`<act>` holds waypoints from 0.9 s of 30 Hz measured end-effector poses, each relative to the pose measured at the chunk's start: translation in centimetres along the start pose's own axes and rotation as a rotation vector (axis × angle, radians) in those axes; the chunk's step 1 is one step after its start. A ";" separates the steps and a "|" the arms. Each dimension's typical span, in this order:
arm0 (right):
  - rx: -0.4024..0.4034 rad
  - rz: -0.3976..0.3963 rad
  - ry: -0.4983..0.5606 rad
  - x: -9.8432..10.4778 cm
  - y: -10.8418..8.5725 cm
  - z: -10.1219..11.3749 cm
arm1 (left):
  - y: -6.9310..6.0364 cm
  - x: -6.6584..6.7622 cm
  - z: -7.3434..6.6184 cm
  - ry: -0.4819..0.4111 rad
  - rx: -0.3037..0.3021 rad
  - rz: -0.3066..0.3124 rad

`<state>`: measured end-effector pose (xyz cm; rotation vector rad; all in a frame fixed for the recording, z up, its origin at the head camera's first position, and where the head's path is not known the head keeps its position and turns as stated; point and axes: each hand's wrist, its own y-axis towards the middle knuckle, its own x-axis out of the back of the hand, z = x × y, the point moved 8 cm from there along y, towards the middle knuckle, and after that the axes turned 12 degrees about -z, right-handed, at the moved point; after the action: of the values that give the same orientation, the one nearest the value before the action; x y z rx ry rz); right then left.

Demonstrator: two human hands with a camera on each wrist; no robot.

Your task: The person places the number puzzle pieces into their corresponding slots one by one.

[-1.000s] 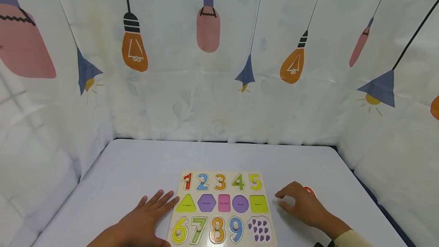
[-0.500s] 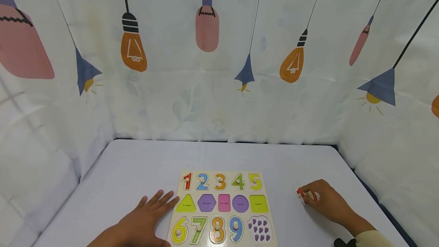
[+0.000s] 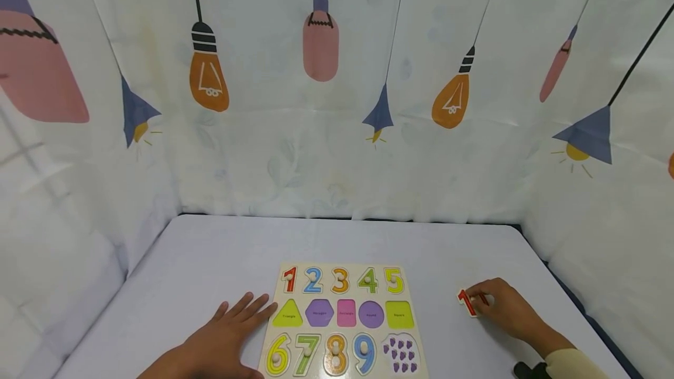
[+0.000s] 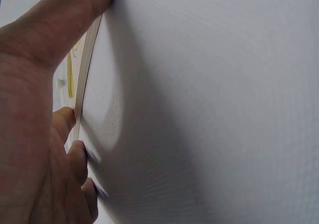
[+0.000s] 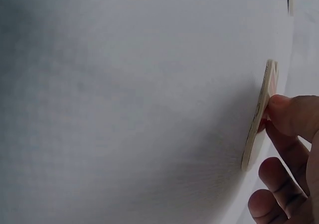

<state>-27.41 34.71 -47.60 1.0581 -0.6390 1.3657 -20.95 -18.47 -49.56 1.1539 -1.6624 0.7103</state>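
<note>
A wooden number puzzle board (image 3: 350,355) lies on the table, with knobbed pieces 1 to 9 in two rows and named shapes between them. At bottom right, a slot (image 3: 401,353) printed with small purple shapes has no piece in it. My left hand (image 3: 223,338) lies spread, its fingertips touching the board's left edge. To the right of the board, my right hand (image 3: 502,309) pinches a red number puzzle piece (image 3: 467,303) between thumb and finger. A 1 shows on it; fingers hide the rest. In the right wrist view this piece (image 5: 258,122) stands tilted, seen edge-on.
A white table (image 3: 226,256) extends behind and on both sides of the board. White curtains (image 3: 337,151) printed with lamps and bulbs hang around it. A dark strap end (image 3: 529,369) sits at my right wrist.
My right hand moved right, away from the board, and took the red number puzzle piece between its fingertips. The piece has since turned so its 1 shows. My left hand stayed at the board.
</note>
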 end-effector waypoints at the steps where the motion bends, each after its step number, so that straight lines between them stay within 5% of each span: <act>1: -0.003 0.007 0.003 0.0 0.0 -0.1 | 0.0 0.0 0.0 0.001 0.002 0.001; 6: -0.004 0.001 -0.008 0.1 -0.1 0.2 | 0.1 -0.1 0.1 0.011 0.016 0.007; 14: 0.202 -0.070 0.011 0.5 -0.8 5.7 | 0.2 -0.3 0.1 0.015 0.015 0.008; 27: 0.358 0.100 0.119 -2.3 -2.3 14.5 | 0.0 -0.2 0.0 0.021 0.010 0.000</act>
<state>-22.50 21.15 -43.91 1.2280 -0.3700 1.6582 -20.90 -18.41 -49.72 1.1492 -1.6433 0.7290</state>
